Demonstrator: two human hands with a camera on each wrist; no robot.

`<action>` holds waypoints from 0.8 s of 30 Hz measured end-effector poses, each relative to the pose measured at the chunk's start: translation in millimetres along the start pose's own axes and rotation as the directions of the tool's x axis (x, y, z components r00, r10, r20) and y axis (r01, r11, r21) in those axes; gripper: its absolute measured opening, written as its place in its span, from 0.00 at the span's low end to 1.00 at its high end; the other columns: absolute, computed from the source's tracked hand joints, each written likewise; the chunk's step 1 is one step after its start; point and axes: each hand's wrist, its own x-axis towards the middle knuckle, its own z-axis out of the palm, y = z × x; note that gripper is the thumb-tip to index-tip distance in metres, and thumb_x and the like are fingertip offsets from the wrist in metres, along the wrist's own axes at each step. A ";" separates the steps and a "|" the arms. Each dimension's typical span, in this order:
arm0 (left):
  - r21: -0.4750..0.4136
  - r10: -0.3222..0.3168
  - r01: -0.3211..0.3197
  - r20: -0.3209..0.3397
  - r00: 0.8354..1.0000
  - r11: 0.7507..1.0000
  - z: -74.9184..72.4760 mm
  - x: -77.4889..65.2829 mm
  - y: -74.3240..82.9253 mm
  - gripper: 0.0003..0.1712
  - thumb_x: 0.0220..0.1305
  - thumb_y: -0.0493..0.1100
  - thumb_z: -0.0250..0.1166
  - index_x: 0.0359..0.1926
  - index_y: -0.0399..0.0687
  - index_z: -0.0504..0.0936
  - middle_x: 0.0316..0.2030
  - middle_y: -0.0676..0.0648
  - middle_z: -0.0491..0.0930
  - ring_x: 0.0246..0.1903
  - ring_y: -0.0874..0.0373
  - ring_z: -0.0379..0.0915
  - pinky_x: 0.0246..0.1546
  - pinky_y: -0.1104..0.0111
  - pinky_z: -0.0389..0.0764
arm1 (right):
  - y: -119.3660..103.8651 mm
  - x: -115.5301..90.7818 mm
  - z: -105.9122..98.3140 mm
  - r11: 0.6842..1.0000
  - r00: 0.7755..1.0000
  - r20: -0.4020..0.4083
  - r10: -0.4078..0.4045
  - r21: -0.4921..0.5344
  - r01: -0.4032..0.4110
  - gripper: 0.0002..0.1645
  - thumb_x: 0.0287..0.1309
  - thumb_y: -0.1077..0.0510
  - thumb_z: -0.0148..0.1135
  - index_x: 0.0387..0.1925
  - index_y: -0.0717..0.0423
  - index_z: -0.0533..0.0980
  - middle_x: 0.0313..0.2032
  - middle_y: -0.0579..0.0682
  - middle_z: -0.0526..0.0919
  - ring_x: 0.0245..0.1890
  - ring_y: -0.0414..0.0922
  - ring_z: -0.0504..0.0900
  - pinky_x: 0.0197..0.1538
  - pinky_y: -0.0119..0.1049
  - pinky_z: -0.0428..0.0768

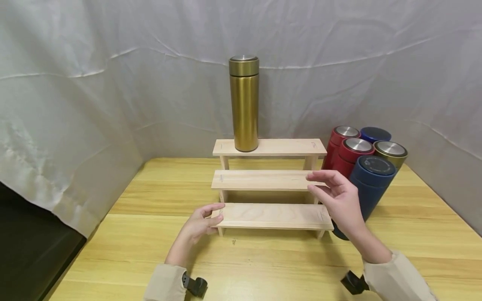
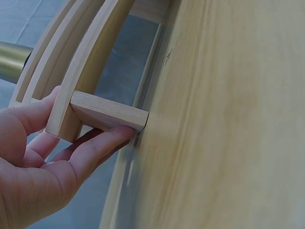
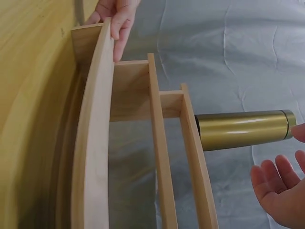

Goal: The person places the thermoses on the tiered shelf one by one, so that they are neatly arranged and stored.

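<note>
A three-tier wooden display rack (image 1: 269, 216) stands in the middle of the wooden table. My left hand (image 1: 199, 223) grips the left end of its lowest shelf, fingers and thumb about the board; in the left wrist view, fingers (image 2: 102, 148) press against the side leg. On the top shelf, left of centre, a gold thermos bottle (image 1: 245, 110) stands upright. My right hand (image 1: 340, 200) hovers by the rack's right end, fingers loosely bent with a gap to the thumb, holding nothing. Its fingers (image 3: 274, 179) also appear at the edge of the right wrist view.
Right of the rack stand several more thermos bottles: a dark blue one (image 1: 370, 186) in front, red ones (image 1: 348, 156), a gold one (image 1: 391, 151) and another blue one (image 1: 375, 133) behind. A grey cloth (image 1: 169, 96) hangs behind the table (image 1: 132, 246). Something black (image 1: 34, 246) lies at lower left.
</note>
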 end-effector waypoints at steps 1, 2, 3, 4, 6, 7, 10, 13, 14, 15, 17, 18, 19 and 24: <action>-0.001 0.000 0.000 0.001 1.000 1.000 -0.1 0.0 0.0 0.25 0.60 0.31 0.56 0.58 0.30 0.64 0.55 0.31 0.61 0.36 0.54 0.74 0.45 0.52 0.73 | -0.8 -2.2 -1.1 1.000 1.000 0.007 -0.002 -0.023 0.002 0.16 0.50 0.69 0.61 0.44 0.67 0.72 0.41 0.58 0.78 0.42 0.46 0.77 0.44 0.29 0.76; 0.000 0.000 0.000 0.000 1.000 1.000 -0.2 0.0 0.0 0.25 0.60 0.31 0.56 0.58 0.30 0.64 0.55 0.31 0.61 0.36 0.54 0.73 0.45 0.51 0.73 | -18.0 -3.6 4.3 0.995 1.000 0.006 0.017 -0.095 -0.016 0.16 0.50 0.70 0.61 0.43 0.69 0.72 0.40 0.58 0.77 0.41 0.45 0.77 0.42 0.28 0.77; 0.000 0.000 0.000 0.000 1.000 1.000 -0.3 -0.1 0.1 0.25 0.60 0.31 0.56 0.58 0.30 0.64 0.55 0.31 0.61 0.36 0.54 0.73 0.45 0.51 0.73 | -25.8 -5.9 6.3 0.989 0.999 0.002 0.038 -0.145 -0.037 0.15 0.50 0.70 0.61 0.42 0.69 0.71 0.39 0.57 0.78 0.40 0.44 0.77 0.41 0.27 0.77; 0.001 0.000 0.000 0.000 1.000 1.000 -0.4 -0.3 0.1 0.25 0.59 0.31 0.56 0.58 0.30 0.64 0.55 0.31 0.60 0.36 0.54 0.73 0.45 0.51 0.72 | -26.9 -7.9 5.7 0.984 0.999 0.007 0.041 -0.173 -0.039 0.15 0.50 0.71 0.60 0.42 0.70 0.71 0.38 0.55 0.78 0.39 0.43 0.78 0.40 0.26 0.77; 0.000 -0.001 0.001 0.003 1.000 1.000 -0.4 -0.6 0.1 0.25 0.59 0.31 0.56 0.58 0.29 0.64 0.56 0.31 0.60 0.37 0.54 0.73 0.45 0.51 0.72 | -29.8 -11.7 4.7 0.978 0.999 0.006 0.052 -0.203 -0.049 0.14 0.49 0.74 0.59 0.41 0.71 0.71 0.37 0.51 0.79 0.38 0.41 0.78 0.39 0.25 0.77; 0.001 -0.001 0.001 0.003 1.000 1.000 -0.3 -0.8 0.2 0.25 0.59 0.31 0.57 0.58 0.29 0.64 0.56 0.30 0.60 0.37 0.54 0.73 0.45 0.51 0.72 | -30.8 -13.6 4.0 0.977 0.999 0.002 0.054 -0.205 -0.053 0.15 0.48 0.76 0.58 0.41 0.72 0.71 0.37 0.50 0.79 0.37 0.41 0.78 0.39 0.25 0.77; 0.000 0.000 0.000 0.004 1.000 1.000 0.3 -1.0 0.4 0.25 0.59 0.31 0.57 0.58 0.29 0.64 0.55 0.30 0.60 0.36 0.54 0.73 0.45 0.51 0.72 | -33.5 -18.0 0.3 0.984 0.999 -0.012 0.032 -0.176 -0.034 0.15 0.46 0.80 0.57 0.39 0.74 0.71 0.36 0.49 0.80 0.36 0.39 0.78 0.39 0.24 0.77; -0.001 0.000 0.000 0.002 1.000 1.000 0.7 -1.0 0.7 0.25 0.59 0.30 0.57 0.58 0.29 0.64 0.54 0.31 0.61 0.36 0.54 0.73 0.45 0.52 0.73 | -32.7 -22.2 -7.9 0.991 1.000 -0.012 -0.011 -0.130 0.009 0.14 0.45 0.81 0.56 0.37 0.75 0.71 0.35 0.50 0.80 0.35 0.39 0.79 0.39 0.24 0.77; -0.003 0.000 0.000 0.001 1.000 1.000 0.8 -1.0 0.8 0.25 0.59 0.30 0.56 0.58 0.29 0.64 0.54 0.31 0.61 0.36 0.54 0.73 0.45 0.52 0.73 | -32.4 -23.5 -11.2 0.994 1.000 -0.005 -0.025 -0.109 0.024 0.13 0.45 0.82 0.55 0.37 0.76 0.71 0.35 0.51 0.80 0.36 0.40 0.79 0.40 0.25 0.76; -0.006 0.000 0.000 0.002 1.000 1.000 0.9 -0.9 1.0 0.25 0.59 0.30 0.56 0.58 0.29 0.64 0.54 0.31 0.61 0.36 0.54 0.73 0.45 0.52 0.73 | -32.3 -25.3 -14.4 0.994 0.999 -0.001 -0.034 -0.103 0.034 0.13 0.45 0.81 0.55 0.37 0.77 0.71 0.36 0.52 0.80 0.36 0.40 0.79 0.41 0.25 0.76; -0.007 0.001 -0.001 0.004 1.000 1.000 1.0 -0.8 1.2 0.25 0.59 0.30 0.56 0.58 0.29 0.64 0.55 0.31 0.60 0.36 0.54 0.73 0.45 0.52 0.73 | -33.2 -29.4 -19.9 0.991 0.999 -0.014 -0.031 -0.127 0.029 0.13 0.45 0.81 0.56 0.37 0.76 0.71 0.35 0.52 0.79 0.36 0.40 0.79 0.41 0.26 0.76; -0.007 0.001 -0.001 0.004 1.000 1.000 0.9 -0.7 1.3 0.25 0.59 0.30 0.56 0.58 0.29 0.64 0.55 0.30 0.60 0.36 0.54 0.73 0.45 0.52 0.73 | -34.1 -31.7 -22.3 0.990 0.999 -0.024 -0.023 -0.136 0.019 0.13 0.45 0.81 0.56 0.37 0.77 0.71 0.35 0.52 0.79 0.37 0.41 0.78 0.42 0.26 0.76; -0.006 0.002 -0.002 0.005 1.000 1.000 0.9 -0.7 1.4 0.25 0.59 0.30 0.56 0.58 0.29 0.64 0.55 0.30 0.59 0.37 0.54 0.73 0.45 0.52 0.73 | -24.3 -36.0 -30.4 0.995 0.999 -0.023 -0.033 -0.093 0.031 0.13 0.46 0.80 0.56 0.38 0.76 0.72 0.37 0.54 0.80 0.38 0.42 0.78 0.43 0.27 0.76; -0.004 0.004 -0.004 0.008 1.000 1.000 0.5 -0.5 1.6 0.25 0.59 0.31 0.56 0.58 0.29 0.64 0.55 0.30 0.59 0.37 0.54 0.73 0.45 0.52 0.73 | -27.1 -46.0 -42.6 0.992 0.997 -0.076 -0.023 -0.129 0.013 0.14 0.44 0.81 0.57 0.37 0.78 0.71 0.36 0.51 0.80 0.37 0.41 0.79 0.43 0.26 0.76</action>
